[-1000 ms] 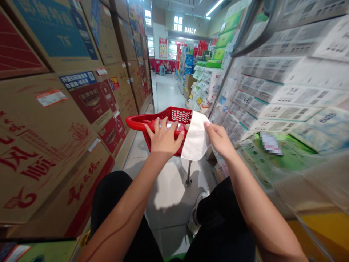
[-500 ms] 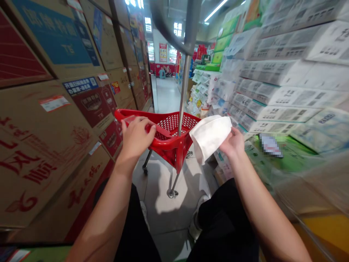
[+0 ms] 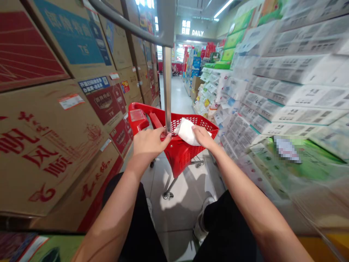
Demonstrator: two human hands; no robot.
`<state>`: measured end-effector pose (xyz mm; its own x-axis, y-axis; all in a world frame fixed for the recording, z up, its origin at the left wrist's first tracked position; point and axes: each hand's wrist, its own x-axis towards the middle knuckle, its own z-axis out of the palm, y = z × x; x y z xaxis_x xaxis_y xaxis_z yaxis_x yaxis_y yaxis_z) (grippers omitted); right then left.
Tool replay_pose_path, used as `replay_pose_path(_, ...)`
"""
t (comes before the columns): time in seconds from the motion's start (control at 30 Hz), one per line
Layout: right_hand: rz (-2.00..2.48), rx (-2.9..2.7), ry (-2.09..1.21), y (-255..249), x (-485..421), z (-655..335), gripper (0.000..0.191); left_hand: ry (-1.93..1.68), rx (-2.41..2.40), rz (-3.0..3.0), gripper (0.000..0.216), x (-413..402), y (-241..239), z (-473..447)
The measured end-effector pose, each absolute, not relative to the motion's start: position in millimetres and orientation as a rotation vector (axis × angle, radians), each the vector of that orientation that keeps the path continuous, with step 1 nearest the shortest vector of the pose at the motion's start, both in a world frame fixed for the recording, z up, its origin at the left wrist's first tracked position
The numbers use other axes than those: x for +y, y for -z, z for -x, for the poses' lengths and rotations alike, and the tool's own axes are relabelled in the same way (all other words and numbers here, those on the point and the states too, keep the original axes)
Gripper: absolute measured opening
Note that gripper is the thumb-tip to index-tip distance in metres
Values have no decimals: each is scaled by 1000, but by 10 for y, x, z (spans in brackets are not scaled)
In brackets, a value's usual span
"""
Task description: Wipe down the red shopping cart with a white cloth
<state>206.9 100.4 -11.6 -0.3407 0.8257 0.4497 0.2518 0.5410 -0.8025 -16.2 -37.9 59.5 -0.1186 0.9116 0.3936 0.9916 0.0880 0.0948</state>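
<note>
A red plastic shopping basket (image 3: 180, 162) on a wheeled metal stand is in front of me, with a metal pole (image 3: 167, 83) rising at its near side. My left hand (image 3: 149, 143) is closed over the near left rim, its thumb beside the pole's foot. A folded white cloth (image 3: 188, 133) lies bunched against the near right part of the rim. My right hand (image 3: 203, 137) holds that cloth from the right, fingers pressed on it. Part of the cloth and some left fingertips are hidden.
Stacked cartons (image 3: 38, 145) line the left side closely. White packs of tissue (image 3: 300, 98) are piled on the right, with a green pack (image 3: 313, 149) lower down. A tiled aisle (image 3: 178, 87) runs ahead between shelves. A castor (image 3: 167, 195) stands near my feet.
My right hand has brought the cloth left, from beside the basket onto its rim. My left hand has slid right along the rim toward the pole. The view has turned a little.
</note>
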Motion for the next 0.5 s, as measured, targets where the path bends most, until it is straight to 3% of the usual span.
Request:
replay_pose_path(0.1, 1016, -2136, -613, 331, 985, -2090, 57, 573, -2109, 1918, 46, -385, -589, 253)
replay_pose_path(0.27, 1157, -2300, -189, 512, 1026, -2247, 58, 629, -2111, 1893, 42, -394, -580, 330)
replay_pose_path(0.5, 1064, -2217, -103, 435, 642, -1690, 57, 633, -2067, 1855, 47, -327, -533, 244)
